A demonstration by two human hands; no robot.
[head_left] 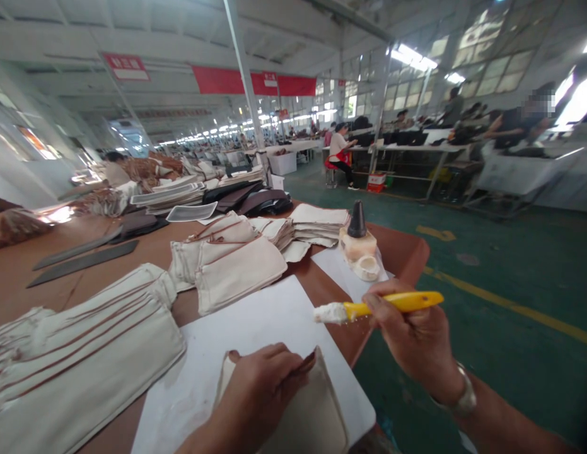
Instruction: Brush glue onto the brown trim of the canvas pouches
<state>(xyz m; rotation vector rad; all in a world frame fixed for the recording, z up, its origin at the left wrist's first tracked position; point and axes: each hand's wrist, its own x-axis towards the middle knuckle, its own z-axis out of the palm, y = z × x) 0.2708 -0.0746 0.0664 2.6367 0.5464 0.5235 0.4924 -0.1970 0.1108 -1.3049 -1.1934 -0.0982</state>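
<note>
Brush held up and to the right of the covered fabric piece

The yellow-handled brush is gripped in the closed fingers of the right hand, its long axis nearly level, its white-loaded bristles pointed left; the cream fabric piece is laid on the near end of the white board and is pressed under the left hand; whether its brown-trimmed edge is pinched or only held down cannot be told; the piece is found down and left of the bristles, apart from them; a dark-capped bottle is stood behind the brush.
</note>
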